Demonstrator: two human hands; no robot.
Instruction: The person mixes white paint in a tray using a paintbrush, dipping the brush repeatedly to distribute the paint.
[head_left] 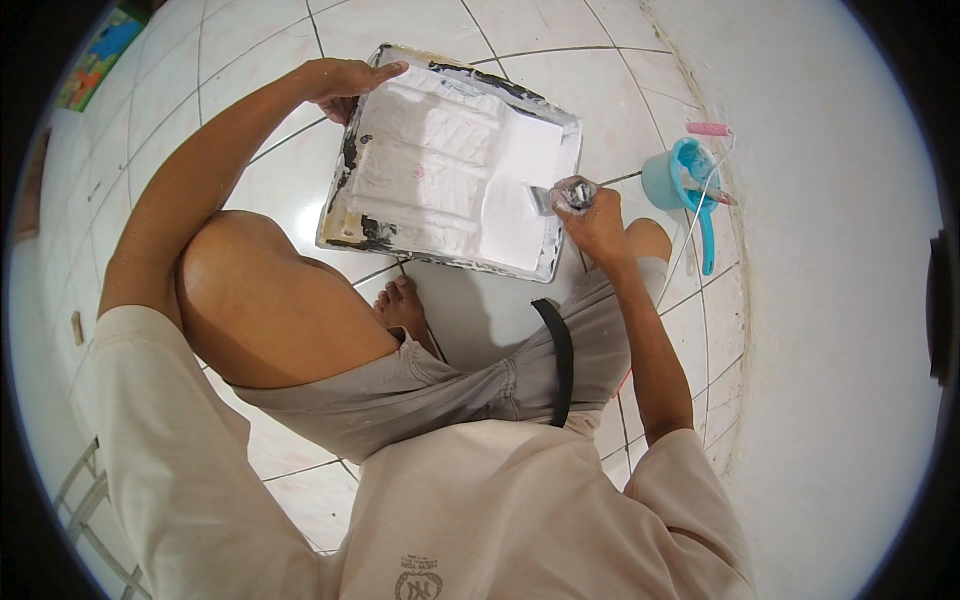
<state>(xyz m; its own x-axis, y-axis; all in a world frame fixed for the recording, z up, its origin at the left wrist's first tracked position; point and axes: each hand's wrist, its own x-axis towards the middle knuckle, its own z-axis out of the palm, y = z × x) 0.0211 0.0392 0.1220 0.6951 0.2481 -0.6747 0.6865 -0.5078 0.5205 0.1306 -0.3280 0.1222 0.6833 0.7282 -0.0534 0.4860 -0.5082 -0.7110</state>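
A paint tray lies on the floor ahead of me, with thick white paint over its ribbed slope and a smooth pool of paint at its right end. Dark and white smears crust its rim. My left hand grips the far left corner, thumb over the edge and fingers underneath. At the right end, my right hand is closed round a paintbrush, whose flat grey part tilts down to the paint. Its bristles cannot be told from the paint. White paint smears the fingers.
Right of the tray, a light-blue dipper with a long handle stands near the white wall. A small pink roller on a thin wire rod rests by it. My bare foot is just below the tray. Metal bars show at lower left.
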